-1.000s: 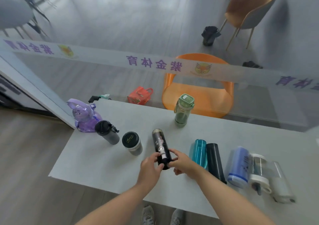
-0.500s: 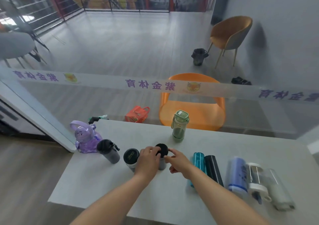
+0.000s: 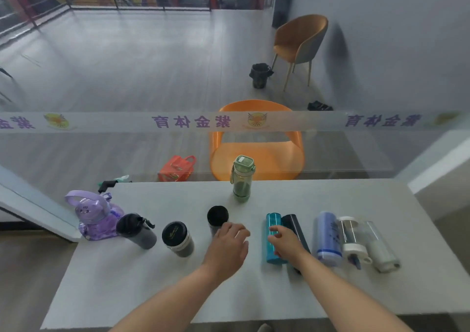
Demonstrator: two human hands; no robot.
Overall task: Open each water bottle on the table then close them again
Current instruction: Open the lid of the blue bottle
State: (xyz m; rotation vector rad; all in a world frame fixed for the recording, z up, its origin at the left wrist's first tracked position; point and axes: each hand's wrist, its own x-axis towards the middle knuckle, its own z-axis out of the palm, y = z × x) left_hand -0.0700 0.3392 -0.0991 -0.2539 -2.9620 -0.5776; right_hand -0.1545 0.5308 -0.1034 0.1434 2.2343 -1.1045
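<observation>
A black flask [image 3: 217,216] stands upright mid-table with its cap on. My left hand [image 3: 227,246] hovers just in front of it, fingers loosely curled, holding nothing. My right hand [image 3: 286,240] rests its fingers on a teal bottle [image 3: 273,237] lying on its side; a grip is not clear. Beside it lie a black bottle [image 3: 292,226], a blue bottle [image 3: 328,237], a clear bottle [image 3: 352,237] and a white bottle [image 3: 380,250]. A green bottle [image 3: 243,176] stands further back. Left of the flask stand a black-lidded cup [image 3: 176,237], a dark shaker [image 3: 136,231] and a purple jug [image 3: 94,217].
The grey table [image 3: 152,288] ends at a glass wall with a printed band. Behind the glass are an orange chair [image 3: 256,153], a red bag [image 3: 176,168], a tan chair [image 3: 301,41] and a black bin [image 3: 260,75].
The black flask, held lying across both hands a second ago, now stands upright on the table. Both hands have let go; the right hand has moved right onto the teal bottle.
</observation>
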